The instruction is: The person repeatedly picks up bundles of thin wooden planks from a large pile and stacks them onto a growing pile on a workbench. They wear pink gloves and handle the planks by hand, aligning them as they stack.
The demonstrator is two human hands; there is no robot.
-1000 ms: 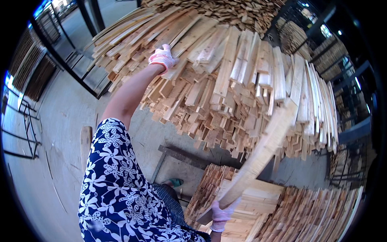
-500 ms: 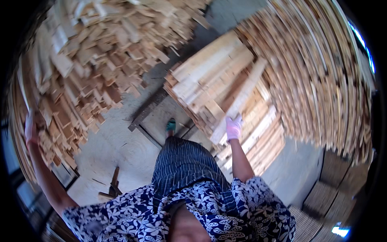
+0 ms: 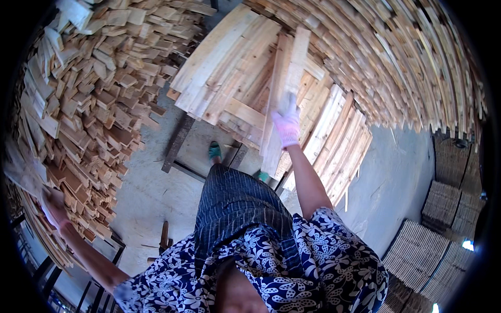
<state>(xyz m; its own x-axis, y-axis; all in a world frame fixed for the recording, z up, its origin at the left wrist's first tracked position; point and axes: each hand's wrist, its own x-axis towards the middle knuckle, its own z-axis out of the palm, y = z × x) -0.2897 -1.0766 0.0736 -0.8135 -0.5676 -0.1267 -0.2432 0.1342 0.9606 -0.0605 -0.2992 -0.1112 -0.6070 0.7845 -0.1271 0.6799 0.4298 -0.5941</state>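
A dark metal frame [image 3: 178,142] on the grey floor [image 3: 148,190] carries stacked pale wooden boards [image 3: 224,68].

I see a navy shirt [image 3: 334,250] covered in white flowers and a dark blue skirt [image 3: 240,206] with thin pale stripes. The right glove [image 3: 286,124] is whitish with a pink flush; the left glove [image 3: 54,208] looks pinkish, though blurred. To me the board [image 3: 298,55] at the right glove reads pale cream, the left pile [image 3: 104,112] tan and honey, the upper-right stack [image 3: 391,68] brown streaked with cream. The slippers [image 3: 214,151] are green, the floor [image 3: 146,203] grey.
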